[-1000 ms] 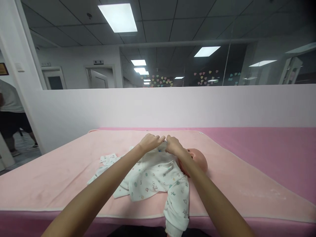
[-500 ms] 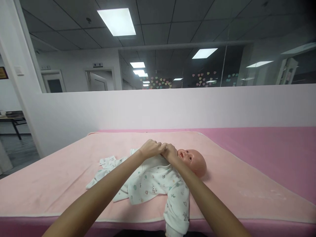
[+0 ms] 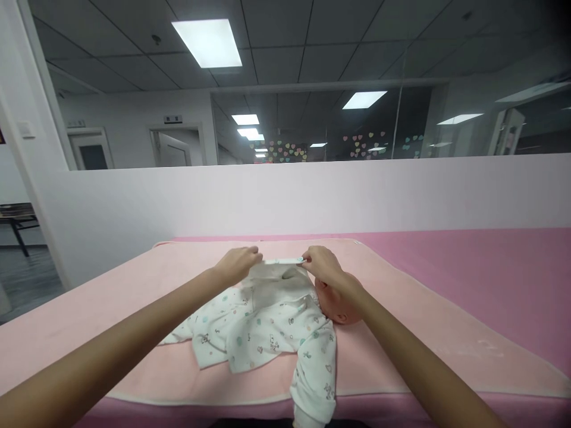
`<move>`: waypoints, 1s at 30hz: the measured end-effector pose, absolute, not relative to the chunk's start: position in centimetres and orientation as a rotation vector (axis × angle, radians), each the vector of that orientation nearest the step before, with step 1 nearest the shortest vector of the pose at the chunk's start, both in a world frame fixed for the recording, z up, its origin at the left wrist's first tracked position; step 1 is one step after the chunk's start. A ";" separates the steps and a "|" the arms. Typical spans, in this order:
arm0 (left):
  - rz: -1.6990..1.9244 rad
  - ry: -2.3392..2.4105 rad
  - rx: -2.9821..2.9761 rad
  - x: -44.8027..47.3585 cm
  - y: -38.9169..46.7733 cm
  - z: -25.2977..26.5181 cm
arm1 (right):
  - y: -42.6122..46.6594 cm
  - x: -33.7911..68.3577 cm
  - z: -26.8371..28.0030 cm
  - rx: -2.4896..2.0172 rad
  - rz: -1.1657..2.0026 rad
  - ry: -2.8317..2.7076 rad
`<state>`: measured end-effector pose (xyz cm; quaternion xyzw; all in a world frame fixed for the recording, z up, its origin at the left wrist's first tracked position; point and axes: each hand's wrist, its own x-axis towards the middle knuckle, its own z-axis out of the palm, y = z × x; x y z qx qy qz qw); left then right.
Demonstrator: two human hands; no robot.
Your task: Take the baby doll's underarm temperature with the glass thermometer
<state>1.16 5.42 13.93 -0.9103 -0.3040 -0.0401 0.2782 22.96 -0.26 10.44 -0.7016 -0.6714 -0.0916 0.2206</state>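
Note:
A baby doll [image 3: 335, 306] lies on a peach blanket [image 3: 147, 380], its head to the right and mostly behind my right wrist. White baby clothes [image 3: 276, 333] with small coloured prints cover its body, and one sleeve [image 3: 314, 380] hangs toward the near edge. My left hand [image 3: 241, 264] is closed on the left end of a raised edge of the garment. At the other end of that edge, my right hand [image 3: 322, 261] pinches the cloth near the doll's head. Between both hands the edge is stretched taut, above the doll's chest.
The blanket lies over a pink padded surface [image 3: 468, 267]. Behind it stands a low white wall [image 3: 312, 196] with a window above. At the far left a dark table [image 3: 18, 223] shows through an opening.
My hands were together over the doll's chest and have moved apart, left and right. The garment edge between them is now lifted and spread. The view has shifted slightly.

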 end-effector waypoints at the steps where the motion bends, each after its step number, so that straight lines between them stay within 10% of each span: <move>1: -0.022 -0.815 -2.556 1.0 4.1 13.8 | -0.8 23.1 9.9 -1.883 -0.286 -1.906; 8: 0.557 -0.865 -2.750 1.3 -2.7 12.5 | -4.7 24.6 5.3 -1.436 -0.378 -2.132; 15: -0.279 -1.196 -2.768 7.2 6.0 11.7 | -3.8 28.9 4.4 -1.466 0.001 -1.639; 30: -0.284 -1.748 -2.811 7.8 15.3 2.9 | -0.6 32.3 0.1 -1.039 0.645 -0.964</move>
